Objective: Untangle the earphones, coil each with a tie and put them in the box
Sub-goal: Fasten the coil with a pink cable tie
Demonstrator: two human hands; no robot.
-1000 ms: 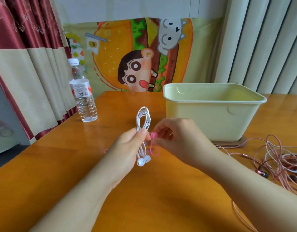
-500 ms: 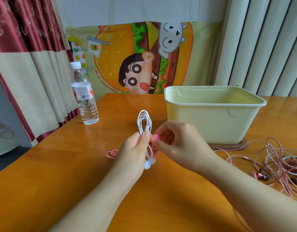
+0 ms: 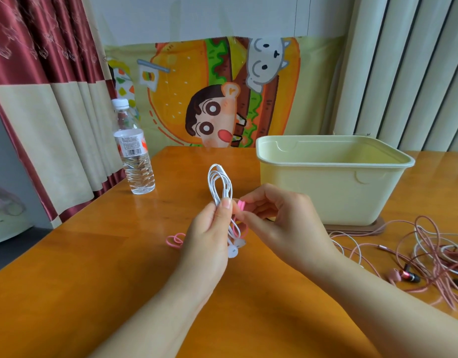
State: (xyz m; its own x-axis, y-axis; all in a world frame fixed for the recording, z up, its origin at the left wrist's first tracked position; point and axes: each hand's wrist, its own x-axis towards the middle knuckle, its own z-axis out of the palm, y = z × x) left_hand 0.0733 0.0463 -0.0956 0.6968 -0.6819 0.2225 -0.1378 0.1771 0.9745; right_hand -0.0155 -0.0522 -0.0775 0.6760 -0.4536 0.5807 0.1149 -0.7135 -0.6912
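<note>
Pink tangle (image 3: 440, 264) beside yellow box (image 3: 326, 197)

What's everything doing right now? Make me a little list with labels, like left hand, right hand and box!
left hand: grips the coiled white earphones, held upright
right hand: pinches a pink tie beside the coil
box: pale yellow, open, bottom hidden
pink earphones: tangled on the table, right of the box
spare tie: pink, lying on the table by the left hand
water bottle: standing far left
</note>
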